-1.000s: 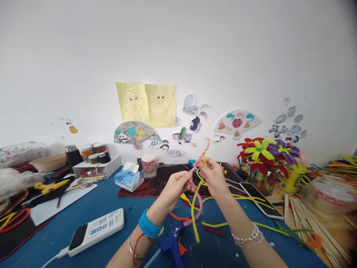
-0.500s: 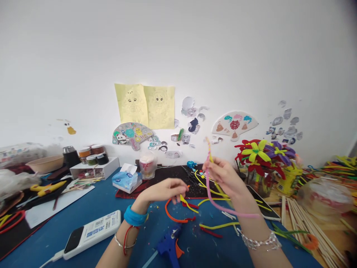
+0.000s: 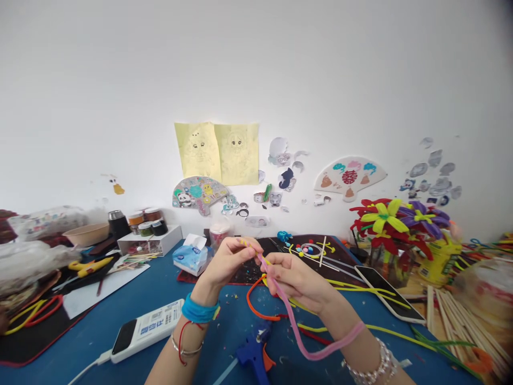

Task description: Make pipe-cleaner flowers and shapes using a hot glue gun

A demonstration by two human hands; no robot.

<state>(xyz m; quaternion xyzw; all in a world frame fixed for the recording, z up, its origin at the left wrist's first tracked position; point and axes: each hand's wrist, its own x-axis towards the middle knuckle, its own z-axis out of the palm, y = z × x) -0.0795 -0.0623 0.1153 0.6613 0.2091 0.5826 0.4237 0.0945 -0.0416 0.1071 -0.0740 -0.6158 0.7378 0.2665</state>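
Both hands meet above the blue mat. Between the fingertips of my left hand (image 3: 236,261) is the twisted pink-and-yellow end of some pipe cleaners. My right hand (image 3: 294,278) pinches the same strands a little further along. From there the pink pipe cleaner (image 3: 296,334) hangs in a loose loop, its free end passing across my right forearm. Just beneath the hands an orange pipe cleaner (image 3: 253,306) curves on the mat. A blue glue gun (image 3: 254,350) with an orange trigger lies in front of my forearms.
On the left are a white power bank (image 3: 148,329) with a cable and a tissue pack (image 3: 192,255). To the right lie a tablet (image 3: 390,297), wooden sticks (image 3: 457,321) and a vase of pipe-cleaner flowers (image 3: 382,219). Yellow pipe cleaners (image 3: 385,327) cross the mat.
My left hand has risen and taken hold of the twisted end. My right hand has come down and left, bringing the pink pipe cleaner lower. The view has turned slightly left.
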